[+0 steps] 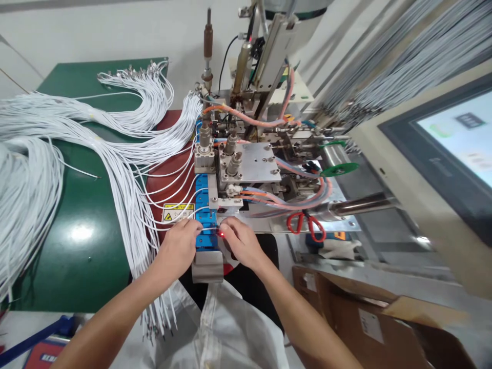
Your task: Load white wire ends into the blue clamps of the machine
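My left hand is closed on a white wire that crosses the blue fixture strip at the front of the machine. Just right of the strip, my right hand pinches at the wire's other end, beside a small red light; its fingertips cover that end. Farther up the strip, several more white wires lie across the blue blocks, one by one. They run left into a large bundle of white wires.
The metal machine with orange hoses stands ahead. Red-handled scissors lie to its right. A screen juts in at far right, above a cardboard box. More wires cover the green table at left.
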The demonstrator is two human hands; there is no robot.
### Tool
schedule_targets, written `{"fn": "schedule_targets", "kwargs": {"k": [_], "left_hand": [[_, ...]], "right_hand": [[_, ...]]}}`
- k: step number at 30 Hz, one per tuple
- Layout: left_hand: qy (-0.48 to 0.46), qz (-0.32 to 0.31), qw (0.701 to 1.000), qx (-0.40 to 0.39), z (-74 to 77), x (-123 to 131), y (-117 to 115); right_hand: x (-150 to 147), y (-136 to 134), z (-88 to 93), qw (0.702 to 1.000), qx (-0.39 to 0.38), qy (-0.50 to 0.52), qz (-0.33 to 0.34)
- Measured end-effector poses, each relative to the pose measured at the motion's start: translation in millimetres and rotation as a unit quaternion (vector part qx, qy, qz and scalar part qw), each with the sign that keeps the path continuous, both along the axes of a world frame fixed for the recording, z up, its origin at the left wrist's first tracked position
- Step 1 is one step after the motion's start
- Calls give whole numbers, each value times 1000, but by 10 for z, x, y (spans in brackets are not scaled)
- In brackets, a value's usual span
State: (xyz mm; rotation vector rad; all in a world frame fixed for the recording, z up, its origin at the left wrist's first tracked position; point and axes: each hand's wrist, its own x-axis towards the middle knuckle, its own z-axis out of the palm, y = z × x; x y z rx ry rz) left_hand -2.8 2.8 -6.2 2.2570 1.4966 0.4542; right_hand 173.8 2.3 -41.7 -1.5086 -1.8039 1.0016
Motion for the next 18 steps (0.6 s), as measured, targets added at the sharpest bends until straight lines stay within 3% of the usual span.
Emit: {"fn": "schedule_targets", "kwargs": {"k": [4, 8, 18], "left_hand": [[4, -1, 1000, 1, 3, 9, -10], [42, -4, 999, 10, -14, 23, -43], [153, -41, 984, 76, 57, 34, -79]], "right_hand": [[-123, -31, -94, 995, 70, -34, -61], [-236, -79, -212, 990, 52, 30, -126], [-212, -54, -243, 990, 53, 54, -116]]}}
